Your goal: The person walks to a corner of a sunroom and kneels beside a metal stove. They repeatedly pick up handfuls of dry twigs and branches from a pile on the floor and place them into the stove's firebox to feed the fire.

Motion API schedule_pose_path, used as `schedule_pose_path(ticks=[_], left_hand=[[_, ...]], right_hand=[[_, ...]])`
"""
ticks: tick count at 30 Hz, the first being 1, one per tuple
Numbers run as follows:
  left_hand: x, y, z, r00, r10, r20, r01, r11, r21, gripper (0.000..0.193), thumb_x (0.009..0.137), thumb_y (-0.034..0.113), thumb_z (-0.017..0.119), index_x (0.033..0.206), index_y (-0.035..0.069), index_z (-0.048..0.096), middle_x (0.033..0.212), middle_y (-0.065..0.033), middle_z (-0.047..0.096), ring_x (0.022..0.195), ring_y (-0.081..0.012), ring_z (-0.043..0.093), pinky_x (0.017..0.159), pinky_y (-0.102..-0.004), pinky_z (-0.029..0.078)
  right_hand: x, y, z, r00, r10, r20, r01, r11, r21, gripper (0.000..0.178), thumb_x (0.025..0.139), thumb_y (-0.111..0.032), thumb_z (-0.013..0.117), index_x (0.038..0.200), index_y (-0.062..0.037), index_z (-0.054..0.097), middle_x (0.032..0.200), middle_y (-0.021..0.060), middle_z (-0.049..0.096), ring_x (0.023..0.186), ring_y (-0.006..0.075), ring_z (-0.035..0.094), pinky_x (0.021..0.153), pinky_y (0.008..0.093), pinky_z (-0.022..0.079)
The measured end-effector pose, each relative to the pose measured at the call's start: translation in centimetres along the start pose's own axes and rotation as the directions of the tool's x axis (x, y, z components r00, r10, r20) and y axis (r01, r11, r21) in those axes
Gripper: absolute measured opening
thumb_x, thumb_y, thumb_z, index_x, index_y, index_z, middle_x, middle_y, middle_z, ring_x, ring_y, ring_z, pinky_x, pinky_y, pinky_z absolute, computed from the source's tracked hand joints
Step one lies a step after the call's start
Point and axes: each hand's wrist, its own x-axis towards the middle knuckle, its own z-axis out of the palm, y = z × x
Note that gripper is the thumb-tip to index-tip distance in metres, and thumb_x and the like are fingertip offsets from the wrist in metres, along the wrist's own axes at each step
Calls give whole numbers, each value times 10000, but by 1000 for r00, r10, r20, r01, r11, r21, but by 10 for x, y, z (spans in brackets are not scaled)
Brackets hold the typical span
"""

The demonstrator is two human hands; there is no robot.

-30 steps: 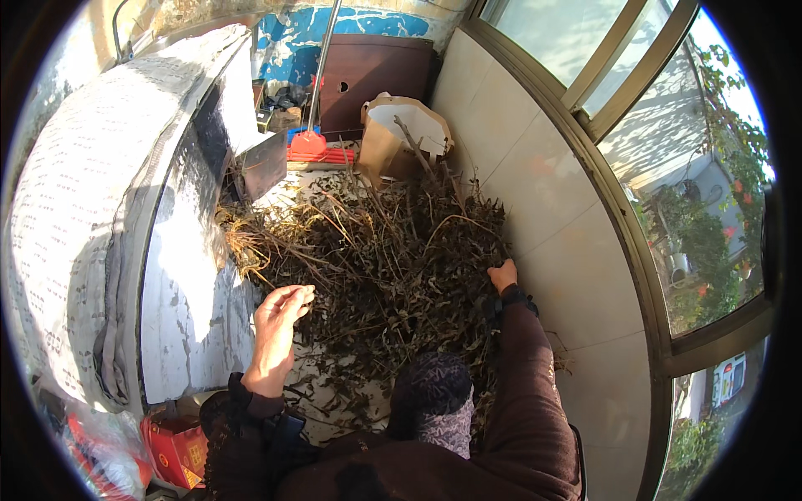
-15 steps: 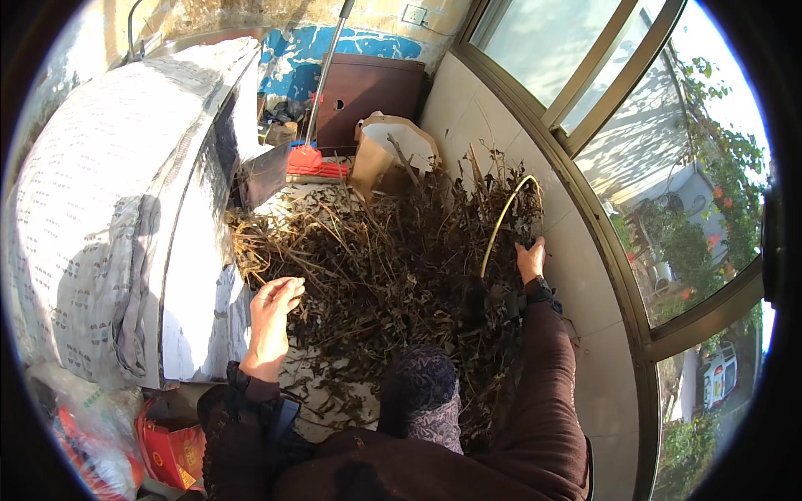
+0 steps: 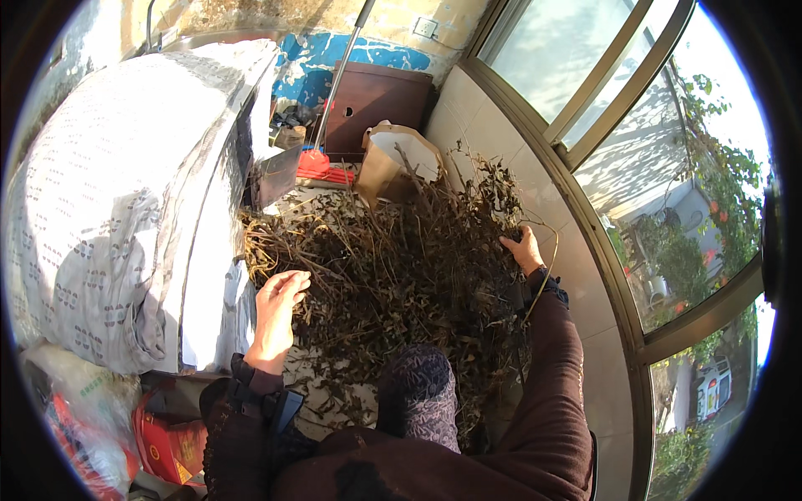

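Note:
A heap of dried plants, brown with curled leaves and thin stems, covers the floor before me. My right hand is closed on dried stalks at the heap's right side, beside the tiled wall. From there a thin yellowish stem bows out and hangs down along my right wrist. My left hand hovers at the heap's left edge, its thumb and fingers pinched together. Whatever may be between those fingertips cannot be made out. My knee, in patterned cloth, juts into the near side of the heap.
A bulky cloth-covered object stands at the left. Behind the heap are an open cardboard box, a red dustpan and a brown board. Plastic bags and a red box lie near left. Framed windows run along the right.
The yellowish stem has swung from the left of my right hand to its right. That hand has moved slightly left with the stalks. My left hand stays nearly in place; the view has shifted a little.

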Motion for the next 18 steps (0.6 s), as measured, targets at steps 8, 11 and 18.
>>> schedule_pose_path(ticks=[8,11,18], left_hand=[[1,-5,6,1000,-19,21,18,999,31,239,955,213,603,1103,26,615,1079,-74,675,996,-140,624,863,-271,470],[2,-7,6,1000,-5,26,4,999,38,257,944,232,622,1103,30,619,1076,-67,675,989,-130,624,858,-264,471],[4,-8,8,999,-43,20,42,998,48,267,934,220,625,1113,24,592,1096,-90,671,1010,-157,626,874,-280,474]], right_hand=[[-77,26,151,868,-165,468,277,944,-181,993,822,-359,743,1525,-90,96,1507,245,250,1348,436,327,1083,508,351],[-95,30,189,829,-167,534,391,855,-340,845,878,-262,684,1525,-133,155,1556,180,159,1383,417,258,1118,494,290],[-84,31,166,918,-249,308,352,868,-350,703,882,-236,638,1471,-69,294,1515,241,228,1390,426,227,1135,508,231]])
